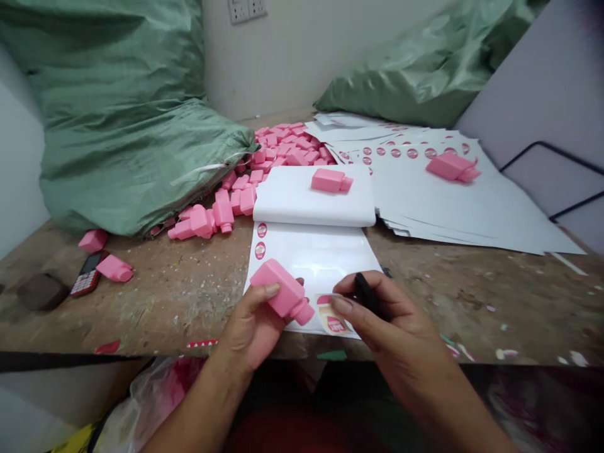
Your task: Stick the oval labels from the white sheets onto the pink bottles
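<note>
My left hand grips a pink plastic bottle, its neck tilted down to the right. Close to that neck, my right hand pinches a printed sticker label between thumb and forefinger. A slim black tool is also tucked in the right hand; its kind is hidden by the fingers. Beneath both hands lies a white sticker sheet with round pink labels on its left edge. Its far part is folded over, and another pink bottle lies on that fold.
Pink bottles are heaped at the back beside a green sack. More label sheets lie stacked at right, with a bottle on top. Left are a red phone and a dark object. Another green sack stands behind.
</note>
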`<state>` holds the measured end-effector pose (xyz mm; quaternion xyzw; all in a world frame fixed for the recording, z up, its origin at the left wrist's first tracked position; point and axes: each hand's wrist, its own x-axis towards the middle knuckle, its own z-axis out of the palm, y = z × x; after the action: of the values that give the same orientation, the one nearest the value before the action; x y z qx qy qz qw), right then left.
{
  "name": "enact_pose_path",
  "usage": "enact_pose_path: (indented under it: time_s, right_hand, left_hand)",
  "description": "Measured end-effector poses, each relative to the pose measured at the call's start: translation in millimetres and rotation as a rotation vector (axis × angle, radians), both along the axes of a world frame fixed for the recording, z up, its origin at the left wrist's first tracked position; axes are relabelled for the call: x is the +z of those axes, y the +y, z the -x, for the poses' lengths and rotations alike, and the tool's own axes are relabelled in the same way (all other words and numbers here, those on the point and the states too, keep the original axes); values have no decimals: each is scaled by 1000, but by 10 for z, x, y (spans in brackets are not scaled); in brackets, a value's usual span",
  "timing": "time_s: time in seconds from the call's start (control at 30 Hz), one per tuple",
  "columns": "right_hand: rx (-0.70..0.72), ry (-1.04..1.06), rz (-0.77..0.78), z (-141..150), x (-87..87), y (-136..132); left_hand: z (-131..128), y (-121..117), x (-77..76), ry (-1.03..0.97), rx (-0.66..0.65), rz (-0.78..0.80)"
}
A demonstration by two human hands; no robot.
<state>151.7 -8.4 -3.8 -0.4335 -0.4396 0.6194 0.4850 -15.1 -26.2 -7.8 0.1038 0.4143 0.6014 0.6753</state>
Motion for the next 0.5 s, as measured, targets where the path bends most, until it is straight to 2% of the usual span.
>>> enact_pose_path:
  time_s: [0.17, 0.4, 0.5]
  right_hand:
    - [30, -190, -148, -1, 19, -49]
    - [18, -219, -171, 77, 82, -56]
    - [-9, -249, -209, 87, 92, -62]
  left_hand:
    - [-52, -40, -38, -46, -112, 35]
    - [-232, -157, 75, -90, -171, -27]
    - [-277, -174, 76, -68, -188, -68]
